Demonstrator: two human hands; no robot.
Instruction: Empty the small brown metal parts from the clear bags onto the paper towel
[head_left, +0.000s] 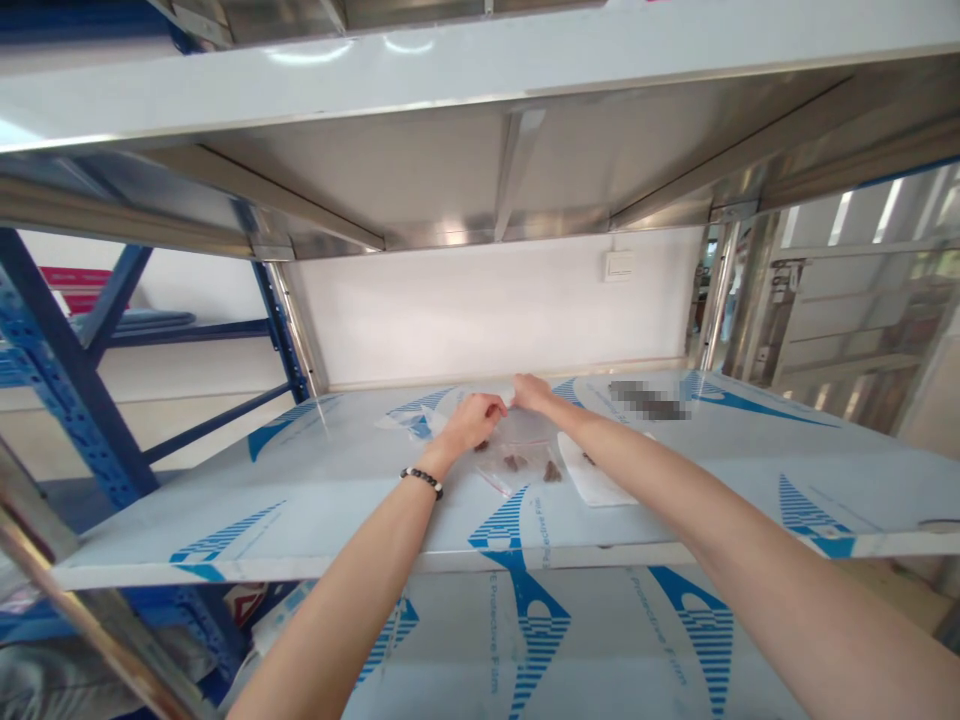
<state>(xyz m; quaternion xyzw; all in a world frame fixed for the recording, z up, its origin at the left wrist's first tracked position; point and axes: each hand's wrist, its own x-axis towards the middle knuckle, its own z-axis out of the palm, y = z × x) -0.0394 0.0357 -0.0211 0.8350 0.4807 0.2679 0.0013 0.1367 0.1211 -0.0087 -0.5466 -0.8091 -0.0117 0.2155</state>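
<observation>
Left hand: while both arms reach in over the shelf (720,470), left hand (475,420) is above clear plastic, fingers bent, thumb and index close together. Grip: can't tell if it is closed on film.
Right hand: right hand (531,391) sits just beside the left, slightly farther back, fingers pointing down. Grip: fingertips partly hidden, can't tell what they hold, if anything.
Clear bag: clear bag (534,452) lies flat on the shelf, in front of the hands, reddish line along its edge.
Brown pieces: one (515,462) in the bag area, another (552,471) by its right side, a third (481,446) just below the left hand. Inside or on top, can't tell.
White sheet: white sheet (600,482) lies right of the bag, partly under the line of the right forearm.
Loose film: crumpled clear film (421,421) left of the left hand.
Back right: dark pixelated item (649,400) on the shelf, past the right forearm.
Wall: white switch (619,265).
</observation>
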